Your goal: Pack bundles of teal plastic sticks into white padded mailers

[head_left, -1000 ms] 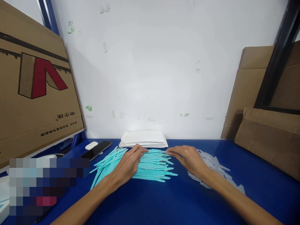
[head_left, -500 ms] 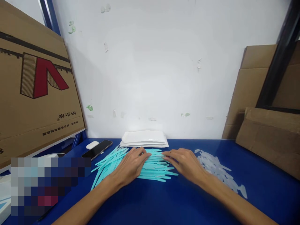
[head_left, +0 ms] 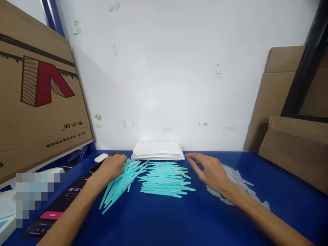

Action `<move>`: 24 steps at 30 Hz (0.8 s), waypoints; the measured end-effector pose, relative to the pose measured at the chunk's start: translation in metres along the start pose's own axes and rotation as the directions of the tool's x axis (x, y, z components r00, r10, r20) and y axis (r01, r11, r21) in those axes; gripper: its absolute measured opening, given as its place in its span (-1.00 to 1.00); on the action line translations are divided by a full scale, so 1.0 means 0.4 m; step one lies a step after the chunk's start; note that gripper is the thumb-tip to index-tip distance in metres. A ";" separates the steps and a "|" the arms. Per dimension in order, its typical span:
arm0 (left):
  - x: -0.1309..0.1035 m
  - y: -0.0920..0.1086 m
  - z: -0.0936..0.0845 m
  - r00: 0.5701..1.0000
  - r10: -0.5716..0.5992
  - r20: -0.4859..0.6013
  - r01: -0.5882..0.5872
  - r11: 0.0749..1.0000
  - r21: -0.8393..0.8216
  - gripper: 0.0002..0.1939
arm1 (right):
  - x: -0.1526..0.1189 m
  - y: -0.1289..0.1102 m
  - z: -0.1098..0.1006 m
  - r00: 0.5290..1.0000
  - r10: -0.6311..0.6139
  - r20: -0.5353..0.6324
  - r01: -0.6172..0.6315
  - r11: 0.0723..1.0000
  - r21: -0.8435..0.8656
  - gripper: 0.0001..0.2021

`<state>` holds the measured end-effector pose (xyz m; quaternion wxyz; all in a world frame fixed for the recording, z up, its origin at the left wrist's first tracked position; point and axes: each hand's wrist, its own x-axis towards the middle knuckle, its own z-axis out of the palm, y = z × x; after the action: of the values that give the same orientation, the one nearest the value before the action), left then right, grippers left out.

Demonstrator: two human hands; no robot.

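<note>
Turquoise strips (head_left: 116, 189) lie crisscrossed left of the neater turquoise stack (head_left: 166, 182), so if the left hand (head_left: 112, 169) drags at that tangle, overlapping ones could tag along and skew the stack's edge; it's curled at their upper end, but I can't tell if it's gripping any. Right hand (head_left: 212, 172) is just off the stack's right side, fingertips narrow, can't tell if something thin's pinched there, and its wrist is low enough over the translucent plastic pieces (head_left: 232, 174) farther right that a careless sweep might scatter them, imo.
</note>
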<state>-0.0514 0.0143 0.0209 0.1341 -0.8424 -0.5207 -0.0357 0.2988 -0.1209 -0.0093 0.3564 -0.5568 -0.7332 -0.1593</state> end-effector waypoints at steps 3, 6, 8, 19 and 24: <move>0.001 0.016 -0.005 1.000 -0.011 0.006 0.011 1.000 0.005 -0.77 | -0.003 -0.001 0.000 1.000 -0.008 0.014 0.008 1.000 0.017 -0.73; 0.002 0.060 -0.013 0.999 0.011 -0.039 -0.011 1.000 0.009 -0.68 | -0.004 0.000 0.003 0.999 -0.010 0.046 0.010 1.000 0.011 -0.73; -0.002 0.097 -0.012 0.992 0.095 -0.086 -0.097 0.995 -0.021 -0.65 | -0.003 0.000 0.006 0.997 -0.012 0.075 0.013 1.000 -0.006 -0.73; -0.080 0.233 0.020 0.831 0.521 -0.195 -0.556 0.767 -0.319 -0.63 | 0.008 0.004 -0.001 0.988 0.000 0.151 0.008 0.998 -0.056 -0.72; -0.070 0.230 0.017 0.833 0.524 -0.177 -0.553 0.777 -0.301 -0.70 | 0.029 0.056 -0.050 0.952 0.070 0.297 -0.051 0.996 -0.070 -0.71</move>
<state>0.0170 -0.0469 -0.0085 0.0131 -0.9638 -0.2379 -0.1199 0.3252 -0.1180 0.0093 0.2286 -0.6073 -0.7561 -0.0845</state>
